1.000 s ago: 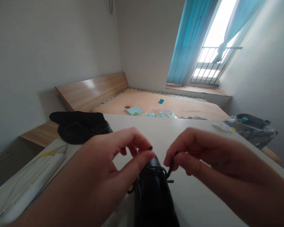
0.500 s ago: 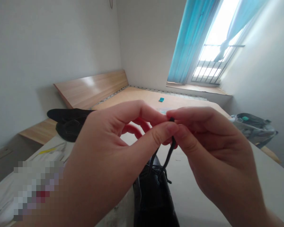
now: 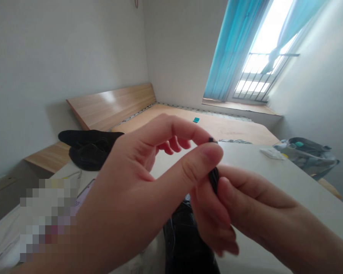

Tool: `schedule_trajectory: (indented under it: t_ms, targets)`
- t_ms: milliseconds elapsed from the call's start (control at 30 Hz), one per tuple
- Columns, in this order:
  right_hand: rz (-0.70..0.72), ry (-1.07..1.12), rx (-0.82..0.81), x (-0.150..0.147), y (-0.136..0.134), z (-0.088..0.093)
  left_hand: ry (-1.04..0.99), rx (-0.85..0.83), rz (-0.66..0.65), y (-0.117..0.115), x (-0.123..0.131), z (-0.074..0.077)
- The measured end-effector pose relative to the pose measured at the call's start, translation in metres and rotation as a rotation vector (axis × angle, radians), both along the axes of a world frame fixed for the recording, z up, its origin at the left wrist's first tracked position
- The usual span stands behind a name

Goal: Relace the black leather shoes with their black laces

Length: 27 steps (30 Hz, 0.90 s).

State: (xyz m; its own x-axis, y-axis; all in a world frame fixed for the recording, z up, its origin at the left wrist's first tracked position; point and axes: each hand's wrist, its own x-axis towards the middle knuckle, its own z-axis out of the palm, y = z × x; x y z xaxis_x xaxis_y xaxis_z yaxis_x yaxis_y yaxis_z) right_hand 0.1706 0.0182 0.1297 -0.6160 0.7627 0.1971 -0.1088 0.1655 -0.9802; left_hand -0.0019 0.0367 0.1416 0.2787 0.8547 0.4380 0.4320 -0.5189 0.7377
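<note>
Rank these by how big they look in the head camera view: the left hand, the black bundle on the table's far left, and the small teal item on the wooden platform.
1. Left hand, largest, though it is closest to the camera.
2. Black bundle.
3. Teal item, smallest and farthest away.

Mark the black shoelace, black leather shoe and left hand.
black shoelace (image 3: 214,179), head view, stretch between both hands' fingers
black leather shoe (image 3: 183,239), head view, upper
left hand (image 3: 131,194), head view, back of hand

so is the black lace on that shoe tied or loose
Loose: the thin black shoelace is pinched between left hand and right hand, above the black leather shoe.
</note>
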Motion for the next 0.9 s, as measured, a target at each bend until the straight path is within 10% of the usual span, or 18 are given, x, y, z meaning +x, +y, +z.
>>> schedule_trajectory:
  t_ms: [200,500,900]
  targets:
    - [-0.347,-0.372,0.443,0.016,-0.012,0.014,0.281,-0.118,-0.248,0.013,-0.007,-0.008]
    - [-0.231,-1.228,0.739,0.024,0.005,-0.014,0.805,-0.16,-0.436,0.02,0.001,-0.033]
    - [-0.076,-1.013,0.495,0.027,0.012,0.002,0.672,-0.191,-0.489,0.021,0.005,-0.039]
